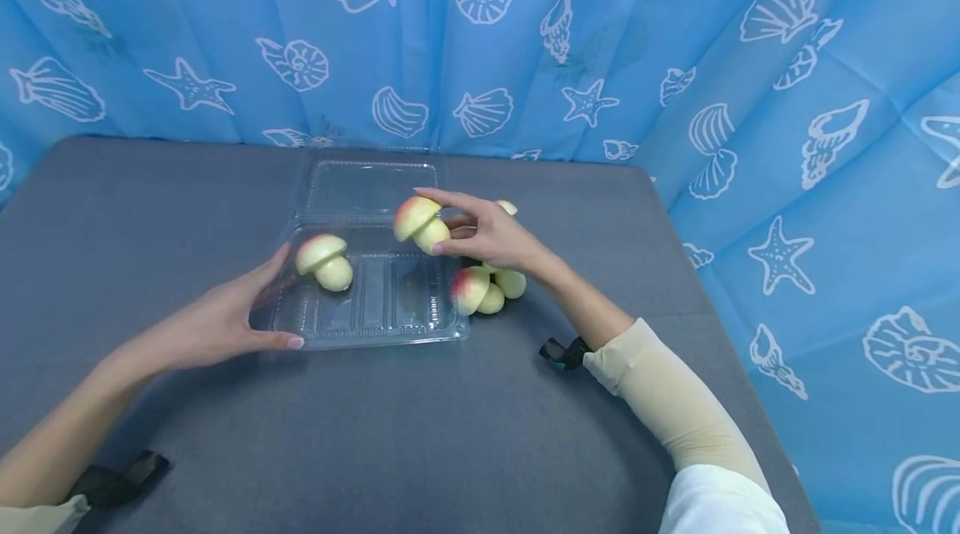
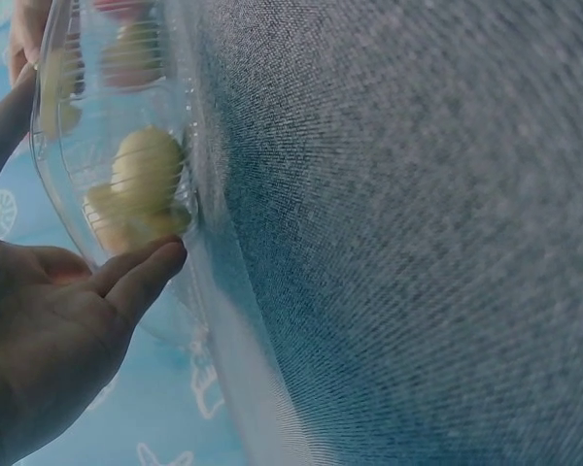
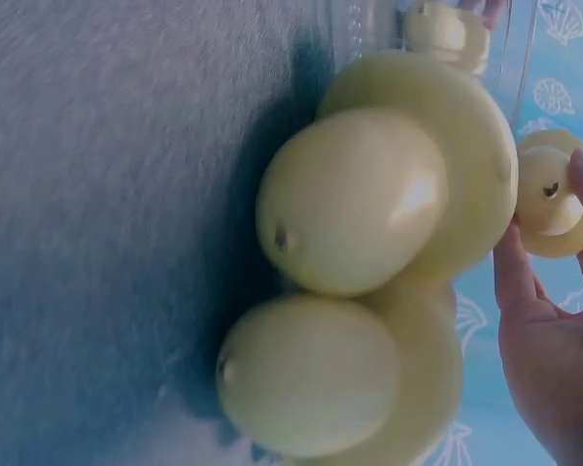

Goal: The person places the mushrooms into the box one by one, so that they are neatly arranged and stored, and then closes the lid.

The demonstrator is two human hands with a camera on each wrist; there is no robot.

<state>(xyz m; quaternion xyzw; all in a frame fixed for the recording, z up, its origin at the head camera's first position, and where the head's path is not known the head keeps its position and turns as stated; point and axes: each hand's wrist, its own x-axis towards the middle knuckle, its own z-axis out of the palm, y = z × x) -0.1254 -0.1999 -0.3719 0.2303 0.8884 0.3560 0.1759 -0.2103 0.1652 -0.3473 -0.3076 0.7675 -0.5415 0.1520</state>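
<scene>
A clear plastic clamshell container (image 1: 375,342) lies on the table with its lid folded back. One toy mushroom (image 1: 321,255), pale yellow with a reddish blush on the cap, sits in its left part. My left hand (image 1: 225,313) rests against the container's left side, thumb along the front left corner and fingers straight at the wall. Over the container's right side, my right hand (image 1: 487,230) pinches a second mushroom (image 1: 417,217) between thumb and fingers, its cap tilted up to the left. More mushrooms (image 3: 350,204) lie on the table beside the container, below the right hand.
The grey tabletop (image 1: 420,442) extends around the container. A blue curtain (image 1: 517,42) with white shell and starfish prints hangs along the back and right edges. The container's raised lid (image 1: 371,184) lies toward the curtain. Dark straps (image 1: 562,353) circle the wrists.
</scene>
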